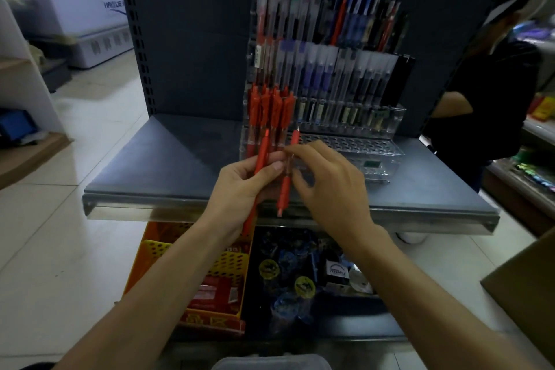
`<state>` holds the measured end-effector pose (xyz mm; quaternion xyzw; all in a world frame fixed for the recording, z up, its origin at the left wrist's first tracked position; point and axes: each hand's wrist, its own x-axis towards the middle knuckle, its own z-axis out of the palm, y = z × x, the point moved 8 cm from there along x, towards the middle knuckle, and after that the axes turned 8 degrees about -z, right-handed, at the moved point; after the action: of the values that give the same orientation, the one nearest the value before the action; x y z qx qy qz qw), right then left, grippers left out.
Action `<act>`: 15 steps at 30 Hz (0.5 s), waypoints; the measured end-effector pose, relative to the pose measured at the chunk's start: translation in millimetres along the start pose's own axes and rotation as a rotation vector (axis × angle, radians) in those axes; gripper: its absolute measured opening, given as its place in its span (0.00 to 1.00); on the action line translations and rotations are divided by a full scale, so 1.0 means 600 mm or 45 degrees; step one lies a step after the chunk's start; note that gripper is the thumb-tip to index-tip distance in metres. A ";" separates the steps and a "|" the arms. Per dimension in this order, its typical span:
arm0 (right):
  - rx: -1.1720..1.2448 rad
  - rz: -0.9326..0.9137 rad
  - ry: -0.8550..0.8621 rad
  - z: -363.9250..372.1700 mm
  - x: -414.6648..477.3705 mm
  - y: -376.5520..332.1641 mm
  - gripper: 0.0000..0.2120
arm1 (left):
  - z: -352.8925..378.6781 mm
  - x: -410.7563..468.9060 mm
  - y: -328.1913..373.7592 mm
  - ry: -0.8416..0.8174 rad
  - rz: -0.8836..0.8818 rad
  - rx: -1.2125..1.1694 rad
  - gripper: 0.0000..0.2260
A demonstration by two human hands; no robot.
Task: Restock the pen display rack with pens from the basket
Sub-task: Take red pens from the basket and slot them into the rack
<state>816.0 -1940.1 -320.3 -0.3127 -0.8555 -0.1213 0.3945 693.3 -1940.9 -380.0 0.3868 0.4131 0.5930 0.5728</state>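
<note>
A clear acrylic pen display rack (378, 147) stands on a grey metal shelf (168, 165), its tiers filled with red, purple, blue and black pens. Several red pens (270, 111) sit in its lower left slots. My left hand (237, 189) grips a long red pen (260, 156) that points up towards those slots. My right hand (327, 186) pinches a second red pen (285, 189) upright, right beside the left hand and just in front of the rack's lowest row. Below the shelf sits a yellow perforated basket (222, 264).
A lower shelf holds dark packaged goods (300, 273) beside the basket. A person in dark clothes (486, 93) stands at the right of the shelving. A cardboard box (525, 285) is at the lower right, and a white chest freezer (81, 9) at the far left.
</note>
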 end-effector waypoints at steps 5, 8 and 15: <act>-0.010 0.016 0.023 -0.008 0.002 0.024 0.09 | 0.014 -0.002 -0.001 -0.054 -0.023 -0.054 0.11; 0.203 0.203 0.111 -0.017 0.005 0.051 0.05 | 0.008 0.003 0.003 -0.002 0.000 -0.091 0.09; 0.512 0.640 0.174 -0.008 0.049 0.124 0.06 | -0.001 0.009 0.001 0.038 0.006 -0.032 0.08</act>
<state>851.3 -1871.9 -298.1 -0.4210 -0.7298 0.1307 0.5225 692.3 -1935.5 -379.9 0.3715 0.4133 0.6052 0.5700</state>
